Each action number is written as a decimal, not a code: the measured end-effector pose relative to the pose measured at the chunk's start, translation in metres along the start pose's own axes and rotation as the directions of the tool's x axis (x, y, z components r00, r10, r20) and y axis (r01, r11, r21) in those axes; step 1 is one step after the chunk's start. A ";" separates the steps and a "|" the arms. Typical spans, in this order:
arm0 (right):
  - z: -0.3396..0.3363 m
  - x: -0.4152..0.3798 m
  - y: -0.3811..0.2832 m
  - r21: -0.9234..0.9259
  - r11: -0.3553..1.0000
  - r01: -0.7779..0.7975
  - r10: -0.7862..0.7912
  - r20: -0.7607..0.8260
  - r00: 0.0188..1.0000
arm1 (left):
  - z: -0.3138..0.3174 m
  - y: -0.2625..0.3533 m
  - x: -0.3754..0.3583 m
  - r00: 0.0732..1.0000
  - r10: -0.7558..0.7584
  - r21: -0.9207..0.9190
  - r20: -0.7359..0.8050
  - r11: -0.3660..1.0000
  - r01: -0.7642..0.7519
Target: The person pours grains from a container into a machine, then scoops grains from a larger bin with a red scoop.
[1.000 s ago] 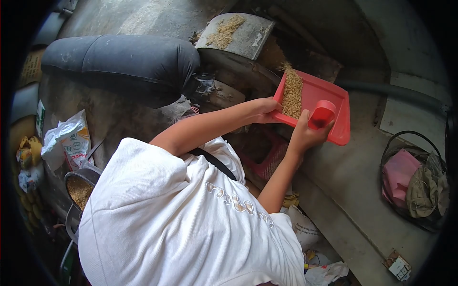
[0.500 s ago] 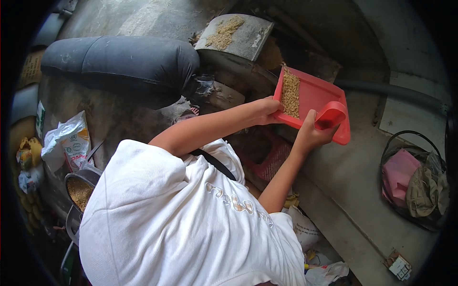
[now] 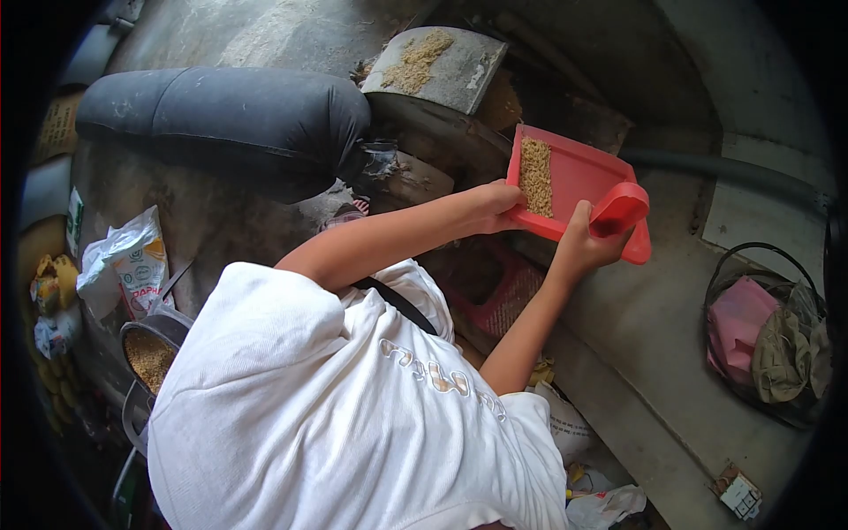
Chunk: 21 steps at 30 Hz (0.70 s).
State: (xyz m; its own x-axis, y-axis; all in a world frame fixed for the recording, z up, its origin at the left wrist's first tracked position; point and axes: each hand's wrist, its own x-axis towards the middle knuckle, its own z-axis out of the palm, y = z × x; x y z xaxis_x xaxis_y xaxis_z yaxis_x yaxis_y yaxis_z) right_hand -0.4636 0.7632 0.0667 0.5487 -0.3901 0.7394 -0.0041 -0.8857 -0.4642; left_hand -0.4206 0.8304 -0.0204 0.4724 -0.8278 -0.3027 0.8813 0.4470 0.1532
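Holding: flat red plastic dustpan (image 3: 583, 181), edge clasped by left hand (image 3: 495, 205), handle gripped by right hand (image 3: 585, 249); brown grain (image 3: 534, 175) heaped beside left grip.

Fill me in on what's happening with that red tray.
A person in a white shirt holds a red tray up with both bare hands: the left hand grips its near edge, the right hand grips by the handle. A strip of grain lies along the tray's left side. More grain sits on a grey slab above and in a metal pot at lower left.
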 end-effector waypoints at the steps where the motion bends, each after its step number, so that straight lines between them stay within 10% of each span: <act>1: 0.000 0.001 0.000 0.000 1.000 -0.001 0.001 -0.001 1.000 | 0.000 0.000 0.000 1.000 -0.004 -0.003 -0.015 1.000 0.004; 21: -0.007 0.001 0.003 -0.043 0.997 -0.059 0.063 0.086 0.994 | -0.005 -0.009 0.004 0.999 -0.039 -0.016 0.006 0.999 0.039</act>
State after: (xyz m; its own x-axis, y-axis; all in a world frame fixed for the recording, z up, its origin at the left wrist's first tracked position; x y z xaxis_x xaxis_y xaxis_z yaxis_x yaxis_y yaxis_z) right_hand -0.4687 0.7585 0.0693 0.6174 -0.4217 0.6641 -0.0723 -0.8710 -0.4859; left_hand -0.4271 0.8248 -0.0272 0.4381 -0.8463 -0.3031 0.8987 0.4201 0.1261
